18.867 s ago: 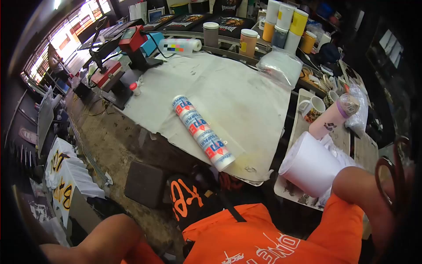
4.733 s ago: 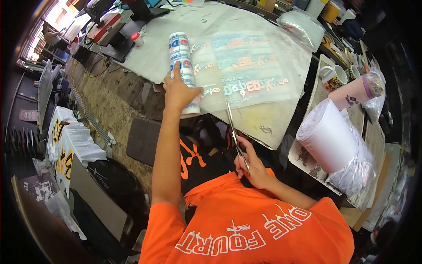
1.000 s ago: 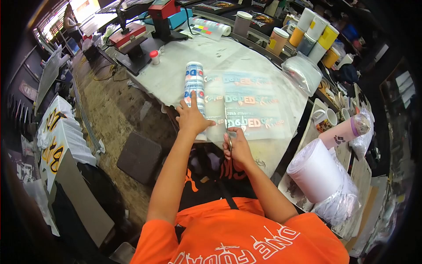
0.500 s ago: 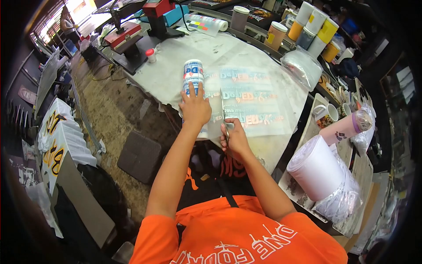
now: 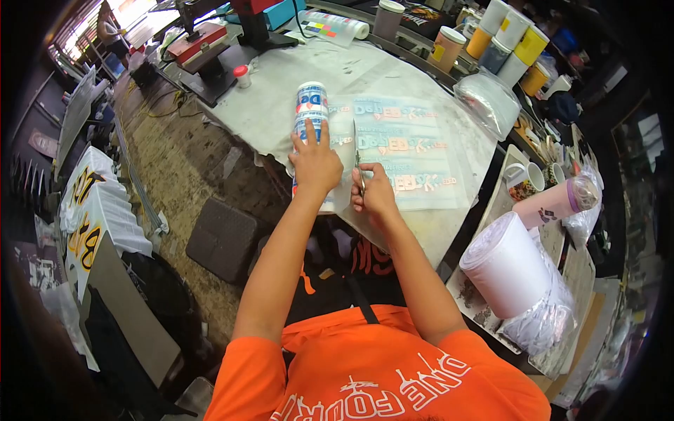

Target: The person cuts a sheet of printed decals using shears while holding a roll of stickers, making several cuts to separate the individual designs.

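My left hand (image 5: 316, 163) lies with fingers spread on a roll of printed transfer film (image 5: 311, 102), pressing it to the table. The film's unrolled sheet (image 5: 404, 144) stretches right from the roll, bearing repeated pale blue and orange lettering. My right hand (image 5: 373, 188) is closed around the handles of scissors (image 5: 357, 151). Their blades point away from me and lie at the film, between the roll and the larger printed area. Whether the blades are apart cannot be made out.
The table's pale cover (image 5: 295, 63) carries a small red-capped bottle (image 5: 241, 76). Behind stands a red and black press (image 5: 256, 28). Several ink tubs (image 5: 446, 48) and a plastic-wrapped bundle (image 5: 488, 104) sit at the back right. Mugs (image 5: 523, 181) and a white roll (image 5: 502, 266) stand right.
My right hand and the scissors have moved farther away from me along the film. My left hand stays on the roll. The view has shifted slightly.
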{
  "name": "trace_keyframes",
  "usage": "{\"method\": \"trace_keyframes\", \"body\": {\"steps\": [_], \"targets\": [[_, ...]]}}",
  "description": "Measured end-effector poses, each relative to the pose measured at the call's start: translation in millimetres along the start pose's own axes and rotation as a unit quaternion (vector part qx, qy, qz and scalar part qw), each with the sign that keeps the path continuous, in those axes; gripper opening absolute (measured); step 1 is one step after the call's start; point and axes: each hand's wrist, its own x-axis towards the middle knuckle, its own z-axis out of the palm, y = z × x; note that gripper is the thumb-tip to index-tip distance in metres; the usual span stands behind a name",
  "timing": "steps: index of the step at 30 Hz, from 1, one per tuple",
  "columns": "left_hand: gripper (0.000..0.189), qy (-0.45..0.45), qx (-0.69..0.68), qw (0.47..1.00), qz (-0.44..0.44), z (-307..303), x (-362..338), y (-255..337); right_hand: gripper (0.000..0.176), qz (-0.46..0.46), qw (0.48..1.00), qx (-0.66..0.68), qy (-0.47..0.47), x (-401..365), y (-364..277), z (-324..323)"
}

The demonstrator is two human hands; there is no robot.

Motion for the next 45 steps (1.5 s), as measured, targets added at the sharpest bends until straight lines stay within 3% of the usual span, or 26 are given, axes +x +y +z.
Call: {"method": "trace_keyframes", "body": {"steps": [14,23,27,31,37,39,41,43,45], "targets": [[0.073,-0.002,0.014,1.000,0.000,0.7,-0.3,-1.5,0.034,0.003,1.000,0.019,0.009,36.8,-20.7,5.6],[0.074,0.013,0.012,1.000,0.001,5.1,-1.1,0.0,0.031,-0.008,1.000,0.008,-0.006,111.4,-46.9,5.6],[0.076,0.021,0.004,1.000,0.003,3.0,0.1,-2.5,0.034,-0.101,0.995,0.021,0.000,115.0,-64.8,-1.5],[0.080,-0.003,-0.002,1.000,-0.013,4.0,-0.6,-7.7,0.040,-0.157,0.986,0.037,-0.029,52.8,-77.3,-35.6],[0.092,-0.008,-0.093,0.995,-0.042,-9.9,5.2,-21.5,0.040,-0.186,0.980,-0.049,0.044,-64.3,-8.5,-96.7],[0.101,-0.007,-0.220,0.971,-0.097,-13.1,14.8,-40.6,0.040,-0.181,0.981,-0.038,0.048,-89.4,14.4,-115.3],[0.106,-0.006,-0.368,0.925,-0.091,-21.9,22.0,-60.5,0.041,-0.183,0.981,-0.022,0.054,-107.7,37.3,-126.3],[0.103,0.056,-0.352,0.933,-0.052,-20.2,30.3,-70.0,0.043,-0.201,0.977,-0.056,0.044,-118.2,52.7,-136.0],[0.096,-0.019,-0.526,0.846,-0.087,-50.3,20.8,-45.9,0.044,-0.222,0.974,-0.021,0.046,-115.8,58.7,-136.8]]}}
